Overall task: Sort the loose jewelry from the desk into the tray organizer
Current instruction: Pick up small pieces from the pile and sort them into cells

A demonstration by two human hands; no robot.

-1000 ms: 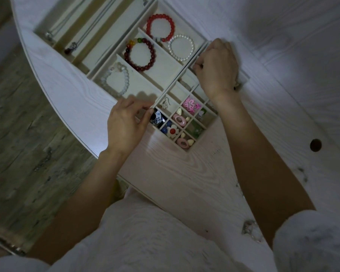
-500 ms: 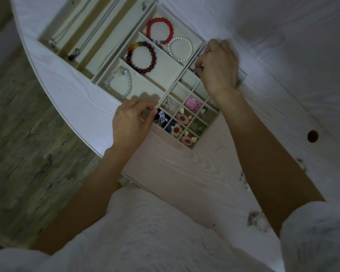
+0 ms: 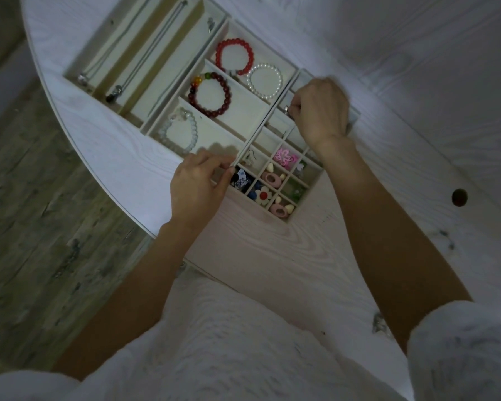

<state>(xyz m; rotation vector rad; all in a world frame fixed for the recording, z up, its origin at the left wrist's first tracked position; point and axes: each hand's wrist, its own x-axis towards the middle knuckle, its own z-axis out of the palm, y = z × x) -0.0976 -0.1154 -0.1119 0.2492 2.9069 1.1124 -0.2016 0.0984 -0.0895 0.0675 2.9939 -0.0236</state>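
Observation:
The wooden tray organizer (image 3: 255, 111) lies on the white desk. Its small grid section (image 3: 315, 180) holds earrings and flower charms. My left hand (image 3: 198, 186) pinches the grid's near-left corner wall with thumb and fingers. My right hand (image 3: 321, 111) hovers over the grid's far compartments, fingers curled, pinching a small silvery piece (image 3: 287, 109) at the fingertips. A red bracelet (image 3: 234, 57), a pearl bracelet (image 3: 264, 81), a dark red bead bracelet (image 3: 210, 94) and a pale bead bracelet (image 3: 182, 131) lie in the middle compartments.
Long slots at the far left hold chain necklaces (image 3: 119, 91). A small clear crystal piece (image 3: 379, 322) lies on the desk beside my right sleeve. A round cable hole (image 3: 459, 197) sits at the right. The desk's curved edge (image 3: 99, 175) runs along the left above the wooden floor.
My right hand shifted slightly toward me over the far grid compartments, and a small silvery piece now shows at its fingertips. My left hand stays on the grid's corner.

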